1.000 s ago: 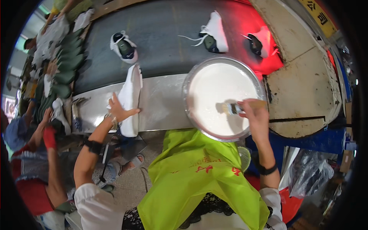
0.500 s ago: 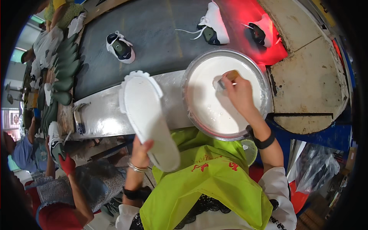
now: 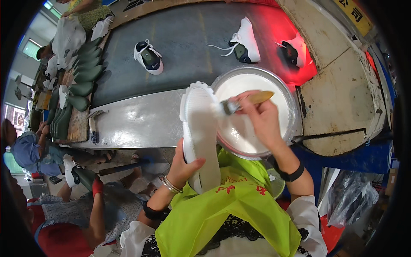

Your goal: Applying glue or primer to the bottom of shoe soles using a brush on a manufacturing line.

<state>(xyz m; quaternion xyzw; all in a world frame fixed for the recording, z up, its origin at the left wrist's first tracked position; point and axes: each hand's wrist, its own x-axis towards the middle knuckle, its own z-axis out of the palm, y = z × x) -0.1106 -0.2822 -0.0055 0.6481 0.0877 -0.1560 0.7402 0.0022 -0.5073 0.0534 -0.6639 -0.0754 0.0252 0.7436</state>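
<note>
My left hand (image 3: 182, 169) grips a white shoe sole (image 3: 202, 132) near its lower end, thumb across the pale inner face. The sole stands nearly upright, its scalloped end away from me, and overlaps the left rim of a round metal basin (image 3: 296, 122). White liquid (image 3: 248, 137) fills the basin. Above it, my right hand (image 3: 264, 124) pinches a brush (image 3: 261, 97) by its yellowish wooden handle. The brush tip points left at the sole's right edge; blur hides whether the bristles touch it.
Beyond lies a dark conveyor belt (image 3: 180, 34) carrying a white shoe (image 3: 148, 58) and two more under red light at right. A metal ledge (image 3: 137, 122) runs along its front. Green shoe lasts (image 3: 87, 73) line the left. A co-worker's red-gloved hand (image 3: 97, 186) holds a shoe at lower left.
My left hand has brought the sole rightward to the basin. The brush has come up out of the white liquid, tilting left toward the sole. The view has shifted slightly.
</note>
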